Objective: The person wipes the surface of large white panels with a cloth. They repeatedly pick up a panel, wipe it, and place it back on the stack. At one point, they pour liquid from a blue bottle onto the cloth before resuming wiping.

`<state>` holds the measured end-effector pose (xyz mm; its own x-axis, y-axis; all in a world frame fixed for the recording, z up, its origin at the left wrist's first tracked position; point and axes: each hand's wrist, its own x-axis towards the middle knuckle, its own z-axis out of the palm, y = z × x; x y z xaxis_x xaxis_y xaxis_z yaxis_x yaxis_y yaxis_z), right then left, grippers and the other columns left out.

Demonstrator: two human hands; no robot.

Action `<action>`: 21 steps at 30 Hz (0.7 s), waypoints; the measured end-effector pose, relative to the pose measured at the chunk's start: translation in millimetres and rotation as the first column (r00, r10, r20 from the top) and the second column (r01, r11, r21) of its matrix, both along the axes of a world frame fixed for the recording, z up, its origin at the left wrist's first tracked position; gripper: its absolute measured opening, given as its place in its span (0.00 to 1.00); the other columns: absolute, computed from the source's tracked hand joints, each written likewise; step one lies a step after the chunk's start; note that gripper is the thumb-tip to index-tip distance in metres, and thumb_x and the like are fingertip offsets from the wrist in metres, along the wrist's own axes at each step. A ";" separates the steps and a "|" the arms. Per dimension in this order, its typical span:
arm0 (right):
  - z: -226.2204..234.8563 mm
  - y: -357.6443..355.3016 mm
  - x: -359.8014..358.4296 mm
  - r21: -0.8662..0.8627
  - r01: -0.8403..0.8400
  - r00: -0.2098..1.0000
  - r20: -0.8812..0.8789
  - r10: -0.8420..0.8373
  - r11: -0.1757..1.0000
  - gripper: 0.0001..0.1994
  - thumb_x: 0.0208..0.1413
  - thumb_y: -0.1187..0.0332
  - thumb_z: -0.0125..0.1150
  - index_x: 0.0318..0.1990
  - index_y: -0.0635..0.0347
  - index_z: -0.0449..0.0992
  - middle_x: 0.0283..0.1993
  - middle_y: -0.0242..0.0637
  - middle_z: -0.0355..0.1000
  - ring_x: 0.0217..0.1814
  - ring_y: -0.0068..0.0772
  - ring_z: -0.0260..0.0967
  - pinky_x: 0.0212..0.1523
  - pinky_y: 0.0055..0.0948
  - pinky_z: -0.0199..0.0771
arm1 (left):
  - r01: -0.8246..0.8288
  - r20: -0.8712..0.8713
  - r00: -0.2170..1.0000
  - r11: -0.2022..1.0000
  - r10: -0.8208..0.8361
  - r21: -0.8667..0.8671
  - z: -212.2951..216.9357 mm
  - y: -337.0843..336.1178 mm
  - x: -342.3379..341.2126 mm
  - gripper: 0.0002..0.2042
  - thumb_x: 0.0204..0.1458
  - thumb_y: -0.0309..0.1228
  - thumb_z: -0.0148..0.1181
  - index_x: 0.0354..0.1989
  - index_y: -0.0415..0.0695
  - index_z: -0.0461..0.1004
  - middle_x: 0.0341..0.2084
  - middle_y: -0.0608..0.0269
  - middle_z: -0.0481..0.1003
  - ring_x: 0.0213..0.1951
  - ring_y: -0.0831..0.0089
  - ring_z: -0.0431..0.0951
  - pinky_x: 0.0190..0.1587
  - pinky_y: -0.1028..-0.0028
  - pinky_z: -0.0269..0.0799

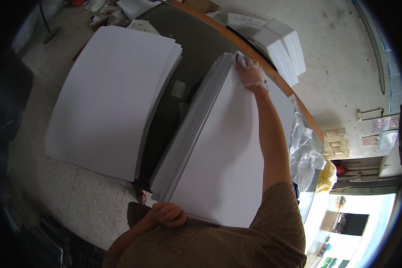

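The person is leaning over a dark-topped bench, and a tall stack of large white sheets is lying on it directly in front of the body, its left edges fanning out in uneven steps. The right arm is stretching along the right side of this stack, and the right hand is resting at its far end; its fingers are curving closed around a small white wad with a dark mark on it, probably a crumpled cloth or paper, though it is too small to make out. The left hand is sitting at the near edge of the same stack, close against the brown patterned shirt, its fingers curling inward into a loose fist; whether they are pinching a sheet's edge is not showing. To the left, a second stack of white sheets is lying apart from the first, with a strip of dark bench top running between them and a small pale rectangular patch showing there. An orange-brown wooden edge is bordering the bench's far side, and white blocks are standing beyond it. Right of the arm, a crumpled clear plastic bag is lying near a yellow bag.
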<state>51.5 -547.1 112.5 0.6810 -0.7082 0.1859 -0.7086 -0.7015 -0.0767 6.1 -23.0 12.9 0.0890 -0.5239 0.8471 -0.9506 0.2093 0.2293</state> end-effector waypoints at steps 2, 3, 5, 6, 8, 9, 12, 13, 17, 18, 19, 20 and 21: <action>0.2 -24.0 16.9 0.018 0.015 1.000 0.013 -0.015 1.000 0.28 0.59 0.45 0.56 0.63 0.46 0.68 0.59 0.53 0.67 0.65 0.55 0.62 0.64 0.45 0.62 | -0.046 -0.005 0.999 0.999 0.047 0.025 -4.2 6.2 -4.4 0.11 0.51 0.50 0.62 0.33 0.65 0.68 0.35 0.73 0.65 0.38 0.77 0.68 0.45 0.72 0.60; -0.9 -35.0 19.1 0.011 0.016 1.000 0.020 -0.016 1.000 0.28 0.59 0.45 0.55 0.63 0.46 0.68 0.59 0.53 0.68 0.65 0.55 0.62 0.64 0.44 0.62 | -0.058 -0.008 0.998 0.998 0.058 0.032 -6.3 8.4 -5.9 0.11 0.51 0.51 0.62 0.32 0.65 0.67 0.36 0.73 0.65 0.38 0.76 0.68 0.46 0.71 0.59; 3.9 -49.0 20.8 -0.005 0.025 0.999 0.029 -0.024 1.000 0.27 0.59 0.45 0.55 0.62 0.45 0.69 0.58 0.52 0.69 0.64 0.54 0.63 0.63 0.44 0.62 | -0.072 -0.023 0.997 0.997 0.073 0.032 -12.8 10.7 -11.5 0.11 0.50 0.51 0.62 0.32 0.66 0.67 0.37 0.73 0.64 0.39 0.75 0.68 0.47 0.68 0.58; 4.1 -52.9 17.9 -0.007 0.041 0.999 0.032 -0.041 0.999 0.27 0.59 0.45 0.55 0.62 0.45 0.69 0.58 0.51 0.69 0.64 0.54 0.63 0.63 0.44 0.62 | -0.071 -0.031 0.997 0.997 0.072 0.032 -16.9 11.5 -12.1 0.12 0.49 0.52 0.62 0.32 0.66 0.67 0.37 0.73 0.64 0.39 0.75 0.67 0.47 0.67 0.58; 2.5 -47.6 6.3 -0.029 0.022 0.999 0.049 -0.020 0.999 0.26 0.59 0.46 0.55 0.61 0.46 0.70 0.57 0.51 0.69 0.63 0.53 0.64 0.63 0.44 0.63 | -0.064 -0.019 0.998 0.997 0.065 0.037 -13.6 7.4 -11.9 0.11 0.49 0.50 0.62 0.32 0.66 0.67 0.37 0.72 0.64 0.40 0.73 0.67 0.47 0.67 0.57; -0.2 -42.5 -5.7 -0.053 -0.001 0.998 0.067 0.005 0.999 0.26 0.59 0.46 0.55 0.60 0.47 0.71 0.58 0.51 0.69 0.63 0.53 0.64 0.62 0.44 0.63 | -0.050 -0.014 0.999 0.998 0.051 0.039 -12.5 4.5 -9.1 0.11 0.49 0.50 0.62 0.32 0.66 0.67 0.37 0.72 0.64 0.40 0.73 0.67 0.46 0.67 0.57; 2.3 42.7 -40.2 0.005 -0.071 0.997 0.007 0.071 0.997 0.25 0.62 0.51 0.54 0.59 0.58 0.70 0.55 0.51 0.71 0.61 0.55 0.65 0.61 0.45 0.65 | -0.019 -0.008 1.000 0.997 0.019 0.070 -9.0 2.3 -3.1 0.10 0.49 0.49 0.62 0.32 0.64 0.68 0.37 0.71 0.64 0.42 0.72 0.67 0.46 0.67 0.57; 0.1 82.2 -65.9 0.046 -0.117 0.993 0.036 0.115 0.992 0.25 0.59 0.49 0.56 0.57 0.57 0.72 0.54 0.51 0.71 0.59 0.54 0.65 0.60 0.46 0.66 | -0.021 0.007 1.000 0.998 0.020 0.067 -6.0 1.6 -2.6 0.11 0.49 0.48 0.62 0.32 0.63 0.68 0.38 0.71 0.64 0.42 0.72 0.66 0.46 0.67 0.57; 13.5 284.1 -194.8 0.116 -0.491 0.871 0.042 0.489 0.863 0.24 0.54 0.49 0.63 0.54 0.53 0.75 0.50 0.45 0.73 0.56 0.45 0.67 0.57 0.50 0.66 | -0.001 0.034 0.999 1.000 0.001 -0.007 -1.2 -7.9 2.4 0.11 0.48 0.47 0.62 0.33 0.60 0.68 0.38 0.69 0.64 0.43 0.71 0.66 0.46 0.67 0.56; 20.4 328.9 -218.4 0.182 -0.448 0.886 -0.041 0.462 0.876 0.26 0.51 0.46 0.66 0.53 0.49 0.75 0.51 0.42 0.72 0.55 0.44 0.67 0.54 0.50 0.68 | 0.009 0.034 0.999 0.999 -0.008 -0.031 -1.7 -10.8 1.2 0.11 0.48 0.46 0.62 0.33 0.59 0.68 0.38 0.69 0.64 0.43 0.71 0.66 0.46 0.67 0.56; 21.6 361.0 -238.4 0.203 -0.443 0.893 0.010 0.451 0.873 0.27 0.46 0.48 0.72 0.51 0.49 0.74 0.46 0.43 0.70 0.53 0.44 0.67 0.48 0.49 0.68 | 0.024 0.025 0.999 0.999 -0.023 -0.041 -2.5 -12.1 -0.6 0.11 0.48 0.46 0.62 0.33 0.59 0.68 0.38 0.69 0.64 0.43 0.71 0.66 0.47 0.67 0.56; 34.0 380.5 -241.5 0.177 -0.431 0.901 0.031 0.433 0.885 0.26 0.45 0.47 0.73 0.49 0.47 0.74 0.45 0.41 0.68 0.49 0.43 0.67 0.42 0.46 0.68 | 0.028 0.025 0.999 0.998 -0.027 -0.047 -4.8 -13.1 0.2 0.11 0.48 0.46 0.62 0.33 0.59 0.68 0.38 0.69 0.64 0.43 0.71 0.66 0.47 0.67 0.56; 20.9 388.0 -248.7 0.092 -0.414 0.910 0.053 0.411 0.906 0.26 0.43 0.48 0.73 0.49 0.45 0.74 0.45 0.40 0.66 0.45 0.43 0.65 0.39 0.43 0.67 | 0.027 0.031 0.999 0.998 -0.025 -0.050 -6.7 -13.1 1.0 0.11 0.47 0.45 0.62 0.33 0.59 0.68 0.38 0.68 0.64 0.43 0.71 0.66 0.47 0.66 0.56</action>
